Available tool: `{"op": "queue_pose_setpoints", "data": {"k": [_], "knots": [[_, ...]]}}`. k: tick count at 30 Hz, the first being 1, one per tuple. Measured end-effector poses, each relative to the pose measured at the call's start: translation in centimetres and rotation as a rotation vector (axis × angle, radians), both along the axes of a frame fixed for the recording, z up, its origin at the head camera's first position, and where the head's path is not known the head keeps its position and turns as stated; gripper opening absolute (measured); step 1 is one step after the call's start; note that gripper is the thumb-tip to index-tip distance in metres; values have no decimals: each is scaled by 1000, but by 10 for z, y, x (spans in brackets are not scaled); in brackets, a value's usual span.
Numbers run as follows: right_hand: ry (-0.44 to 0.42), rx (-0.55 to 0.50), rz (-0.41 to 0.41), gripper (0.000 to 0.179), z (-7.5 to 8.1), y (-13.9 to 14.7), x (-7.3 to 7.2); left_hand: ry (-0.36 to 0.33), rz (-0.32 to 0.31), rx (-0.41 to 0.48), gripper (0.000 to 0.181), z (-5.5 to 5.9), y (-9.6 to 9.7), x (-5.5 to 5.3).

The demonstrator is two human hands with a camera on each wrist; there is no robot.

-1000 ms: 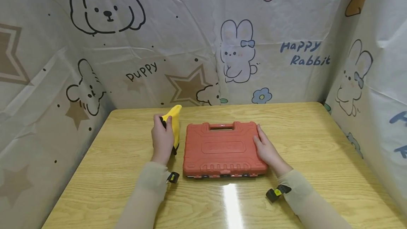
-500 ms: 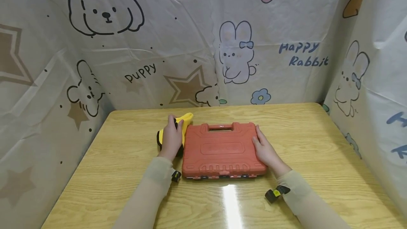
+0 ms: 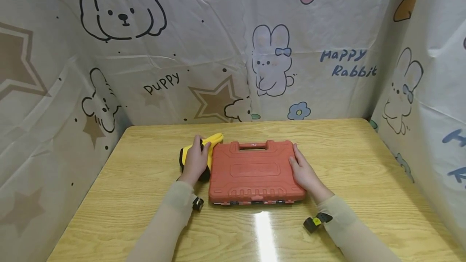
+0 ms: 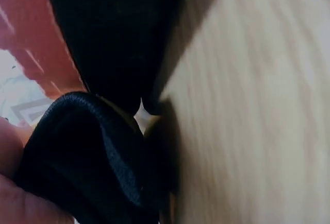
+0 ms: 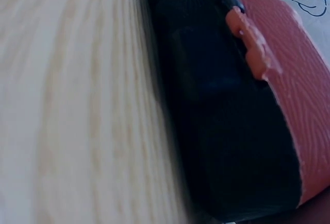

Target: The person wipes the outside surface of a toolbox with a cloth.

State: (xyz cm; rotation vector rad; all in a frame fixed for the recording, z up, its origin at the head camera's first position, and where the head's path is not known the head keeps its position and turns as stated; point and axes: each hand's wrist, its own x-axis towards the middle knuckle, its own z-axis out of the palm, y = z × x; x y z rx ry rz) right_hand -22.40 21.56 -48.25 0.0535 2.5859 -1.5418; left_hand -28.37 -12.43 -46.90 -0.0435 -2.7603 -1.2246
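A red plastic tool case (image 3: 255, 169) with a black lower half lies flat on the table, its carry handle toward the back. At its right edge rests my right hand (image 3: 307, 175), which grips it with the thumb over the lid and the fingers along the side. My left hand (image 3: 195, 163) holds a soft yellow-and-black cloth thing (image 3: 215, 138) against the table, right beside the case's left edge. In the left wrist view its black fabric (image 4: 82, 147) forms an open, cuff-like loop near my fingers (image 4: 26, 203). The hand hides most of its shape.
The wooden table (image 3: 364, 157) extends around the case on all sides. A printed cloth (image 3: 204, 51) with cartoon animals hangs behind the table and along both sides. Each wrist wears a small black camera strap (image 3: 316, 222).
My left hand has moved right and down with the yellow-and-black cloth thing, bringing it from a gap left of the case to its left edge. The right hand and case stay put.
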Motion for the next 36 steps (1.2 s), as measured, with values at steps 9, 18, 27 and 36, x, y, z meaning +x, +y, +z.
{"op": "queue_pose_setpoints", "data": {"k": [9,18,27,36], "knots": [[-10,1,7,59,-1,1,0,-32,-54,-23,35,-2,-10,6],[-5,1,-1,59,-2,0,0,-72,-115,-99,41,-1,-17,11],[-11,12,-7,59,-1,0,0,-74,-208,-208,37,3,-27,24],[-5,9,-10,59,-2,0,0,-91,-243,-254,34,4,-30,37]]}}
